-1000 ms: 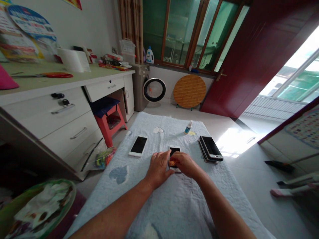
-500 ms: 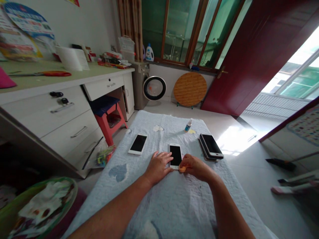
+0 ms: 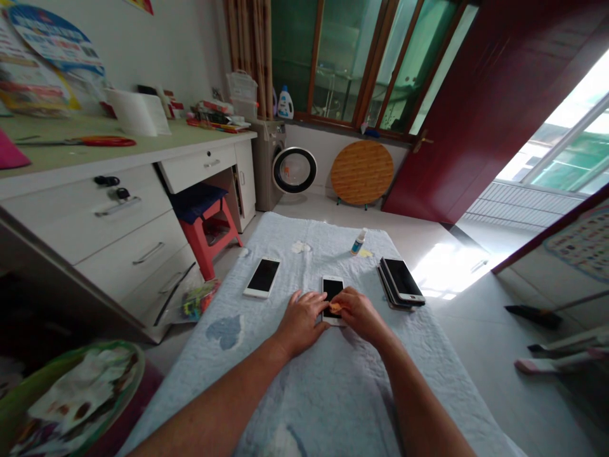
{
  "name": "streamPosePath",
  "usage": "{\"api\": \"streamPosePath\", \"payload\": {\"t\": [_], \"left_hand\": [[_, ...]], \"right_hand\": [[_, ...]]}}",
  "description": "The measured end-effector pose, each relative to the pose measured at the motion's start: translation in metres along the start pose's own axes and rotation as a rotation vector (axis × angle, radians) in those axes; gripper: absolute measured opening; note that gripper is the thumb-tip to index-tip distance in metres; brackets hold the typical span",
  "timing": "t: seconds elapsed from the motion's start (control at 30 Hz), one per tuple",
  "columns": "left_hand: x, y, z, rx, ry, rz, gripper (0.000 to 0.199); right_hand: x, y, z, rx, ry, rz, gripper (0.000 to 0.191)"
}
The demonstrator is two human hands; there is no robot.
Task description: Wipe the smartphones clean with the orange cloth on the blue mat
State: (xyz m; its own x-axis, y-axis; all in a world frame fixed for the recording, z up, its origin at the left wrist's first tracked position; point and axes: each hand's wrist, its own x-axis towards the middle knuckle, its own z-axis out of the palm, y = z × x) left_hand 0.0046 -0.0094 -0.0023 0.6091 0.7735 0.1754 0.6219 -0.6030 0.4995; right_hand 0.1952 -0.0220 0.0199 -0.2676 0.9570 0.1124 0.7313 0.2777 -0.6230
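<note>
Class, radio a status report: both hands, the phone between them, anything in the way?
Left hand on middle phone, left side. Right hand pinching orange wad over the screen. Spray bottle, phone stack apart from hands, not blocking.

The right hand point(image 3: 362, 311) covers part of the right side of the white phone point(image 3: 332, 287) in the middle, and the fingers of the left hand point(image 3: 301, 319) hide a little of its left edge. Most of the orange piece point(image 3: 335, 308) is tucked in the right hand's grip, and I can't make out its shape. The top phone point(image 3: 402, 279) hides much of the stack point(image 3: 386, 291) beneath, so I can't count it. Print on the small spray bottle point(image 3: 358, 243) is too tiny to read. Both forearms run off at the bottom edge, the bin point(image 3: 147, 388) at the left; what stands behind the green window point(image 3: 337, 70) is blurred.
</note>
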Motion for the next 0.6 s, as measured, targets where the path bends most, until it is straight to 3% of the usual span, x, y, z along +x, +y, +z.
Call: {"api": "streamPosePath", "payload": {"t": [0.13,0.23,0.6], "left_hand": [[0.000,0.000,0.000,0.016,-0.001,0.004,0.043],[-0.001,0.000,0.001,0.029,0.008,0.012,0.042],[0.003,0.003,0.001,0.060,0.028,0.050,0.039]], "right_hand": [[0.006,0.017,0.002,-0.122,0.195,0.152,0.026],[0.006,0.018,0.001,-0.172,0.263,0.228,0.020],[-0.013,-0.015,-0.020,-0.116,0.005,0.328,0.009]]}}
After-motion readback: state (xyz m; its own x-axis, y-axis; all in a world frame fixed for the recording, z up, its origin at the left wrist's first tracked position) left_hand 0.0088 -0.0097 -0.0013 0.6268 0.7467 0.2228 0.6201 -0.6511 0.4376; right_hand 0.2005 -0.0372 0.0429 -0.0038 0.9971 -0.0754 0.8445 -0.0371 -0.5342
